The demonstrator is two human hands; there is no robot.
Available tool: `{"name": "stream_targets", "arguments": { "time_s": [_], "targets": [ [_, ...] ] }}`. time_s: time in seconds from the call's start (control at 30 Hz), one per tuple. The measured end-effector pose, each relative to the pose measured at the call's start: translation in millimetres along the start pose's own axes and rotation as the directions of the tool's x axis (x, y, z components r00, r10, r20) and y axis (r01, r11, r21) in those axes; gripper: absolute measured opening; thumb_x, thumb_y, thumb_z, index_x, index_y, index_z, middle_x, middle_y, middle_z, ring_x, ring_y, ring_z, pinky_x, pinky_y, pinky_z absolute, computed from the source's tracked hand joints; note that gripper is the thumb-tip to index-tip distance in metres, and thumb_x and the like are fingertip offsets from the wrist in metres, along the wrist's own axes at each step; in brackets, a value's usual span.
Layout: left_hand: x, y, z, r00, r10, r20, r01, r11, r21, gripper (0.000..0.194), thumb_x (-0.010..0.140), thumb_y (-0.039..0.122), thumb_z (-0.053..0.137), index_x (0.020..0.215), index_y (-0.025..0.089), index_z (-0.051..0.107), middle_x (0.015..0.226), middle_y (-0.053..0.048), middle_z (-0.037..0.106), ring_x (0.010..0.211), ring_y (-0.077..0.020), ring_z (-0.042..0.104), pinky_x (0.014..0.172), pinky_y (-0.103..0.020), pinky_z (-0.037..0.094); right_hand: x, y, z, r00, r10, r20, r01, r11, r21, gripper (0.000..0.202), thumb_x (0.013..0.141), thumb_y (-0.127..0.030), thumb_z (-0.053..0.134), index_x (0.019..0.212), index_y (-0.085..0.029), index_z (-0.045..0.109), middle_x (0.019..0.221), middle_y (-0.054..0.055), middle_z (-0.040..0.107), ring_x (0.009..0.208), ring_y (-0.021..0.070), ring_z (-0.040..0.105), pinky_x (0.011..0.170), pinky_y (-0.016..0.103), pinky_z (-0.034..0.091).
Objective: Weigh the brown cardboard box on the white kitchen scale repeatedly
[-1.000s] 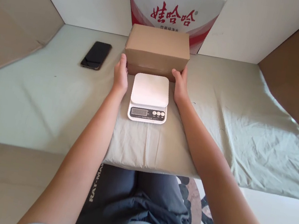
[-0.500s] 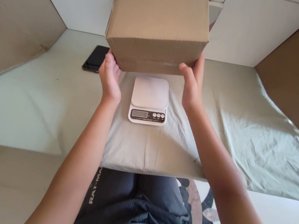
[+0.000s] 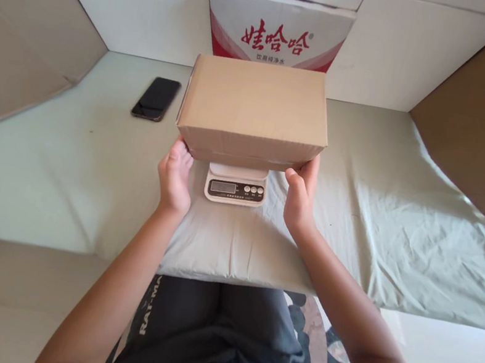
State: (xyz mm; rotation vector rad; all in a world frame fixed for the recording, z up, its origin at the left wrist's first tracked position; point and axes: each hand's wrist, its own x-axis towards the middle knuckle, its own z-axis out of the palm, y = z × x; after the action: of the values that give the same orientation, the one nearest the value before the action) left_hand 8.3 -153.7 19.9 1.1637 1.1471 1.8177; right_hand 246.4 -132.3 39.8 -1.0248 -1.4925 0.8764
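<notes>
A closed brown cardboard box (image 3: 259, 103) is held between my two hands over a small white digital scale (image 3: 235, 191). My left hand (image 3: 176, 179) grips the box's near left lower corner, and my right hand (image 3: 301, 198) holds the near right lower corner with the thumb on the front side. The box covers most of the scale's weighing plate; whether it touches the plate cannot be made out. The scale's display and round buttons show in front of the box.
A black phone (image 3: 156, 99) lies left of the box on the pale green cloth (image 3: 60, 174). Behind stands a white and red carton (image 3: 279, 28) with red characters. Large brown cardboard pieces (image 3: 25, 30) stand at the left and right sides.
Both hands have lowered the brown box and brought it nearer, over the scale. The red-lettered carton behind and the whole phone now show.
</notes>
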Motion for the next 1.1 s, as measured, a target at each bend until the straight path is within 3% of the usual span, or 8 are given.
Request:
{"name": "stream_targets", "arguments": {
  "time_s": [0.17, 0.4, 0.57, 0.73, 0.93, 1.1],
  "targets": [
    [-3.2, 0.7, -1.5, 0.999, -0.015, -0.044, 0.015, 1.000, 0.004, 0.079, 0.091, 0.092, 0.059, 0.132, 0.029, 0.081, 0.154, -0.014, 0.074, 0.158, -0.0425, 0.059, 0.134, -0.062, 0.042, -3.2, 1.1, 2.4, 0.998, 0.059, 0.014, -0.060, 0.998, 0.009, 0.091, 0.091, -0.067, 0.049, 0.174, -0.038, 0.024, 0.171, 0.008, 0.055, 0.163, 0.0381, 0.048, 0.138, 0.061, 0.044],
    [-5.6, -5.0, -1.4, 0.997, -0.035, -0.072, 0.037, 0.999, 0.032, 0.087, 0.094, 0.093, 0.054, 0.147, 0.027, 0.074, 0.159, -0.015, 0.070, 0.163, -0.0445, 0.053, 0.135, -0.064, 0.040, -0.7, 7.1, 3.2, 0.998, 0.060, 0.029, -0.059, 0.997, -0.043, 0.096, 0.092, -0.079, 0.042, 0.176, -0.038, 0.021, 0.172, 0.009, 0.054, 0.164, 0.0383, 0.047, 0.136, 0.061, 0.045],
    [-7.6, -10.2, 0.0, 0.993, -0.034, -0.112, 0.036, 0.999, 0.019, 0.080, 0.098, 0.088, 0.054, 0.146, 0.028, 0.073, 0.162, -0.013, 0.069, 0.166, -0.0418, 0.050, 0.135, -0.060, 0.042, 1.0, 11.3, 3.6, 0.998, 0.056, 0.039, -0.057, 0.998, 0.036, 0.094, 0.092, -0.076, 0.044, 0.175, -0.037, 0.022, 0.175, 0.009, 0.053, 0.165, 0.0375, 0.048, 0.136, 0.061, 0.046],
    [-5.2, -15.0, -1.8, 0.992, -0.026, -0.121, 0.029, 0.999, 0.030, 0.079, 0.098, 0.087, 0.054, 0.146, 0.028, 0.074, 0.163, -0.013, 0.069, 0.164, -0.0407, 0.053, 0.135, -0.058, 0.043, 2.4, 11.7, 3.6, 0.998, 0.047, 0.035, -0.047, 0.999, 0.005, 0.089, 0.094, -0.074, 0.039, 0.174, -0.038, 0.023, 0.173, 0.008, 0.054, 0.165, 0.0347, 0.047, 0.134, 0.056, 0.048],
    [-3.5, -15.9, -2.0, 0.994, -0.014, -0.111, 0.017, 0.999, 0.028, 0.080, 0.099, 0.087, 0.052, 0.147, 0.027, 0.073, 0.165, -0.013, 0.067, 0.165, -0.0396, 0.052, 0.136, -0.057, 0.042, 3.8, 17.5, 2.7, 0.999, 0.031, 0.013, -0.032, 0.999, 0.039, 0.084, 0.095, -0.071, 0.041, 0.171, -0.037, 0.029, 0.172, 0.009, 0.055, 0.165, 0.0347, 0.047, 0.133, 0.055, 0.049],
    [-1.7, -14.1, 1.3, 0.984, -0.015, -0.177, 0.013, 1.000, -0.013, 0.088, 0.094, 0.089, 0.060, 0.146, 0.020, 0.074, 0.163, -0.019, 0.067, 0.162, -0.0415, 0.054, 0.133, -0.057, 0.045, 5.9, 30.2, 1.8, 0.997, -0.019, -0.075, 0.033, 0.981, 0.194, 0.071, 0.094, -0.067, 0.055, 0.159, -0.040, 0.044, 0.172, 0.006, 0.056, 0.165, 0.0369, 0.047, 0.135, 0.063, 0.047]
  ]
}}
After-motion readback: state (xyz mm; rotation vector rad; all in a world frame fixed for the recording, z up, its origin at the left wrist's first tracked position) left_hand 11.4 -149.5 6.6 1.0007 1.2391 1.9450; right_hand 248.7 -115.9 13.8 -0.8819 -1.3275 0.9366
